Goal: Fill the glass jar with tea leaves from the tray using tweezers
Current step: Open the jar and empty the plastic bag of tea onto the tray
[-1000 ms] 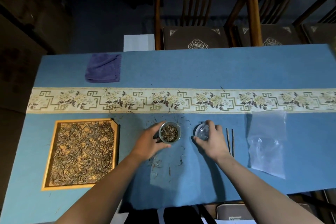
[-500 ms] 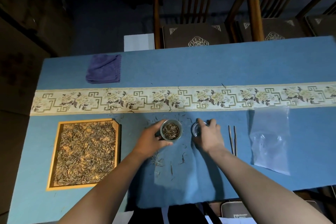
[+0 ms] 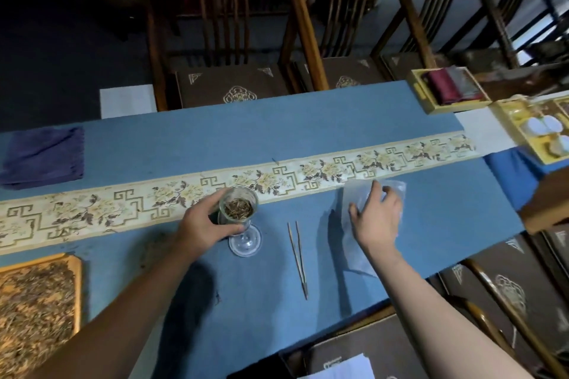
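My left hand (image 3: 205,224) is wrapped around the small glass jar (image 3: 237,208), which holds a layer of tea leaves and has no lid on. The clear round lid (image 3: 245,242) lies on the blue cloth just in front of the jar. To the right of the lid lie the thin tweezers (image 3: 297,254), with nothing touching them. My right hand (image 3: 378,220) rests with spread fingers on a clear plastic bag (image 3: 354,194) further right. The wooden tray of tea leaves (image 3: 37,301) sits at the lower left edge, partly cut off.
A folded purple cloth (image 3: 43,157) lies at the far left. A floral runner (image 3: 323,171) crosses the blue table. Yellow boxes (image 3: 446,91) stand at the far right corner. Wooden chairs (image 3: 228,40) line the far side. A few loose leaves (image 3: 217,297) lie near the front edge.
My right hand left the lid on the table and moved right onto the plastic bag. My left hand keeps the jar. The view has swung to the right.
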